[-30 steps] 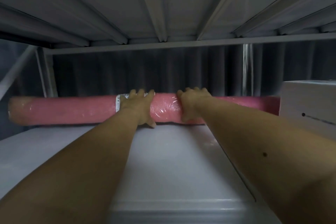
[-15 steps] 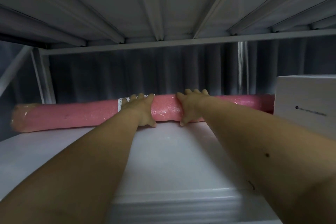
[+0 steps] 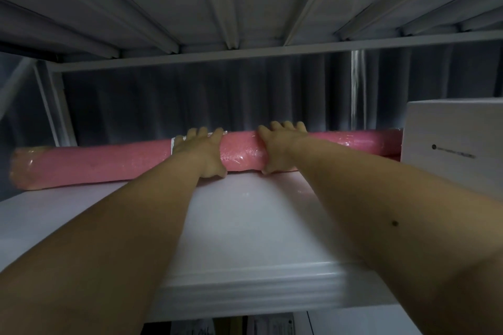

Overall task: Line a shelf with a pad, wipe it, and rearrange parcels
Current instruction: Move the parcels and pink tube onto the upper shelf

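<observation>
We are pressing left hand [image 3: 202, 153] and right hand [image 3: 277, 148], fingers curled over it, on the plastic-wrapped pink rolled pad [image 3: 109, 163] lying across the white shelf [image 3: 245, 226] rear, beside a white box [image 3: 451, 144].

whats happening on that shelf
A person is reaching deep into a white shelf with both arms. The left hand and right hand are pressed side by side on a pink roll in clear wrap, which lies across the back of the shelf. A white box sits at the right, hiding the roll's end.
</observation>
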